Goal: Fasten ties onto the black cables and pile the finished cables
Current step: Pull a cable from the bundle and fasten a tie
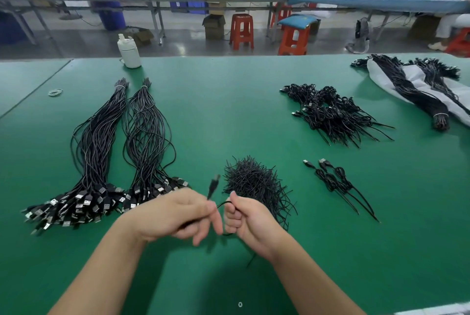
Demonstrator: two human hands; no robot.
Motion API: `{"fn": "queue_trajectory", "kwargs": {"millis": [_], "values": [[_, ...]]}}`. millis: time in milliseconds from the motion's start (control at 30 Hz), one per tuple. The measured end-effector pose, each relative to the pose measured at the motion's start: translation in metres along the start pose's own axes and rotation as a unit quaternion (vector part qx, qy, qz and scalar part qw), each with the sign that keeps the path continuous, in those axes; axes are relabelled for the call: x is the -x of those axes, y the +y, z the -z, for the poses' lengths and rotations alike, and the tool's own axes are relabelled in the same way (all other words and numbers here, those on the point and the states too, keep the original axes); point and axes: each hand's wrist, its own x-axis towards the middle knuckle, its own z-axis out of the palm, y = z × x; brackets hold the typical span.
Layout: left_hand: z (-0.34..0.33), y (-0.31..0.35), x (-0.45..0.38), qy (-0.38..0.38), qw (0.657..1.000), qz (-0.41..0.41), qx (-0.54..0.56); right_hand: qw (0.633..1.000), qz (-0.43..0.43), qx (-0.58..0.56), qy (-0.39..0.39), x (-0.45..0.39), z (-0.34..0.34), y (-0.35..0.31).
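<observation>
We hold one black cable (220, 204) near the middle of the green surface (229, 111): our left hand (178, 215) pinches it just below its plug, our right hand (248, 218) curls round the rest. Just beyond our right hand lies the heap of ties (254, 182). Two untied bundles (106, 162) lie left, two finished cables (333, 178) right, the finished pile (330, 111) farther right.

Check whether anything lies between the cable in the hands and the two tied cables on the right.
Nothing visible blocks it. Bare green mat separates the held cable from the two tied cables; the heap of ties sits just left of that path.
</observation>
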Motion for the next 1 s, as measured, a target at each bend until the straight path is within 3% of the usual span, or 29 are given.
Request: {"fn": "queue_trajectory", "kwargs": {"millis": [33, 100, 200, 267, 333, 433, 500, 600, 700, 800, 867, 933, 1000], "values": [[0.000, -0.001, 0.000, -0.021, 0.995, 0.055, -0.076, 1.000, -0.001, -0.001, 0.006, -0.001, 0.002, -0.003], [-0.006, -0.003, -0.006, 0.021, 0.973, 0.142, -0.178, 1.000, -0.002, 0.004, 0.010, -0.002, 0.004, -0.006], [-0.019, -0.015, -0.024, 0.202, 0.942, 0.147, -0.225, 1.000, 0.003, 0.028, 0.004, -0.002, 0.000, -0.003], [-0.024, -0.020, -0.034, 0.338, 0.934, 0.076, -0.089, 0.998, 0.008, 0.057, -0.008, -0.002, -0.005, 0.003], [-0.027, -0.015, -0.042, 0.395, 0.904, -0.003, 0.164, 0.997, 0.007, 0.079, -0.022, 0.000, -0.010, 0.013], [-0.019, -0.005, -0.047, 0.371, 0.831, -0.084, 0.407, 0.996, -0.006, 0.086, -0.028, 0.004, -0.014, 0.028], [-0.012, 0.000, -0.041, 0.336, 0.826, -0.120, 0.436, 0.999, -0.020, 0.034, -0.017, 0.004, -0.013, 0.033], [-0.002, -0.001, -0.026, 0.218, 0.903, -0.148, 0.340, 0.997, -0.025, -0.075, 0.000, 0.001, -0.009, 0.028], [0.004, -0.004, -0.010, 0.089, 0.985, -0.071, 0.128, 0.996, -0.011, -0.092, -0.002, -0.002, -0.005, 0.013], [0.004, -0.003, -0.005, 0.038, 0.992, 0.056, -0.108, 0.999, 0.003, -0.038, -0.004, -0.006, -0.002, -0.003], [-0.001, -0.006, -0.010, 0.087, 0.954, 0.113, -0.263, 1.000, 0.017, -0.005, -0.009, -0.008, -0.001, -0.011], [-0.006, -0.013, -0.019, 0.223, 0.902, 0.115, -0.352, 0.999, 0.031, 0.015, -0.017, -0.009, -0.003, -0.015], [-0.010, -0.019, -0.025, 0.344, 0.907, 0.067, -0.235, 0.998, 0.045, 0.032, -0.031, -0.007, -0.007, -0.015]]}}
